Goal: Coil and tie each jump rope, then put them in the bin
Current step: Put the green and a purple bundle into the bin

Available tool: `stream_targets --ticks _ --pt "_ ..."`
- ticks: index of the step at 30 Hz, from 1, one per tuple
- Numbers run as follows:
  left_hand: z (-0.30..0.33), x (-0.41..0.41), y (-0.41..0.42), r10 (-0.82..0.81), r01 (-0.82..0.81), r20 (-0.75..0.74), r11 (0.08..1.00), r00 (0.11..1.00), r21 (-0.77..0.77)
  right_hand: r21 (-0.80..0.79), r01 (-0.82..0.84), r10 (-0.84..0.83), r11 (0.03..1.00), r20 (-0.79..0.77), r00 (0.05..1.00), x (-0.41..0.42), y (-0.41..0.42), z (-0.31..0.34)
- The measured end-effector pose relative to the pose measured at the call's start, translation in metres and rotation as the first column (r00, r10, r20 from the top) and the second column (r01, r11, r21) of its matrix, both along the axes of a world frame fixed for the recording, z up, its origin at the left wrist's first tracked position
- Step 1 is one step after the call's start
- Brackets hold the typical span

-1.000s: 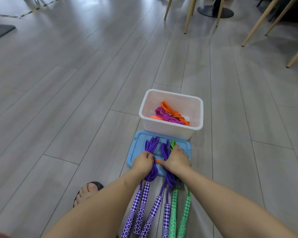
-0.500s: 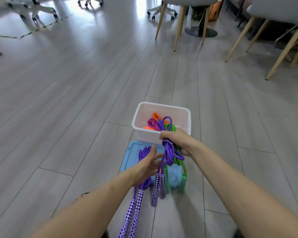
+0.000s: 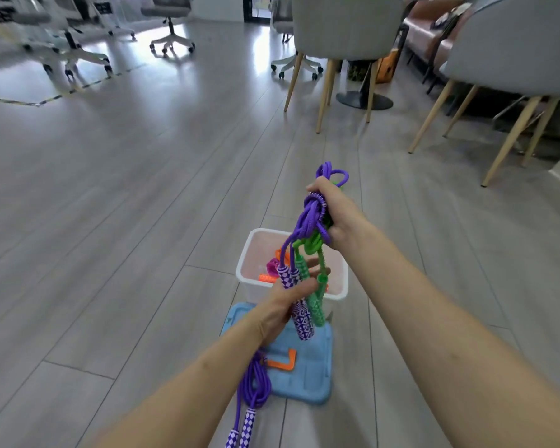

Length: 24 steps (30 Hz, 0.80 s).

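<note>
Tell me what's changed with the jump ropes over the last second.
The right hand lifted the tied purple rope and green rope off the blue lid to above the bin. The left hand rose too, gripping their hanging handles while another purple rope dangles from it. The bin, lid, and orange and pink ropes inside stayed put.

**Bin access**
Bin (image 3: 244, 270) mouth partly blocked: dangling rope handles (image 3: 304, 305) and left hand (image 3: 283, 307) hang over its near rim. Blue lid (image 3: 311, 379) lies just before it. Floor (image 3: 126, 205) left open; chair legs (image 3: 324, 92) far beyond.
</note>
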<state>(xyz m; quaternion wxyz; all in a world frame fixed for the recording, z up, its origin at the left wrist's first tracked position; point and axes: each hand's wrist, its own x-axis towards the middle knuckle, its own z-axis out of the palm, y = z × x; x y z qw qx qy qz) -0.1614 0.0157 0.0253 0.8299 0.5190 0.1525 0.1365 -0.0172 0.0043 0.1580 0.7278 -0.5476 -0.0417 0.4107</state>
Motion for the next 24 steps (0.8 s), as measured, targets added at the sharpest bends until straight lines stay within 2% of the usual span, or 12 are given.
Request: stream_targets --ticks 3,5,7,9,12,14,16,19,20,22,24 --pt "0.015 0.016 0.011 -0.011 0.01 0.009 0.996 1.0 0.085 0.082 0.017 -0.016 0.996 -0.016 1.0 0.01 0.012 0.007" --pt "0.016 0.025 0.018 0.008 0.001 -0.06 0.988 0.998 0.157 0.113 0.039 -0.039 0.993 -0.007 0.999 0.017 0.015 0.01" --pt "0.018 0.031 0.03 0.053 0.002 -0.177 0.956 0.983 0.294 0.141 0.084 -0.086 0.986 0.008 0.996 0.026 0.015 0.011" --pt "0.021 0.037 0.052 0.125 0.015 -0.252 0.873 0.96 0.488 0.176 0.136 -0.138 0.975 0.002 0.99 0.039 0.01 0.011" --pt "0.033 0.043 0.094 0.221 0.005 -0.197 0.653 0.955 0.757 0.206 0.203 -0.213 0.957 0.025 0.977 0.06 -0.003 0.0" --pt "0.036 0.05 0.113 0.177 0.115 -0.225 0.483 0.958 0.868 0.21 0.216 -0.236 0.954 0.074 0.969 0.069 -0.011 -0.016" --pt "0.03 0.061 0.118 0.182 0.255 -0.304 0.249 0.935 0.934 0.222 0.247 -0.277 0.943 0.114 0.954 0.073 -0.015 -0.034" --pt "0.009 0.078 0.117 0.234 0.369 -0.342 -0.079 0.91 0.926 0.192 0.281 -0.313 0.94 0.165 0.935 0.079 -0.017 -0.068" --pt "-0.001 0.083 0.118 0.241 0.391 -0.348 -0.162 0.906 0.906 0.159 0.279 -0.306 0.947 0.185 0.934 0.082 -0.018 -0.08" --pt "-0.021 0.09 0.121 0.245 0.448 -0.39 -0.264 0.888 0.854 0.055 0.264 -0.269 0.963 0.234 0.934 0.086 -0.022 -0.103" --pt "-0.036 0.094 0.123 0.254 0.495 -0.43 -0.32 0.866 0.808 -0.041 0.241 -0.219 0.97 0.295 0.93 0.09 -0.025 -0.125"
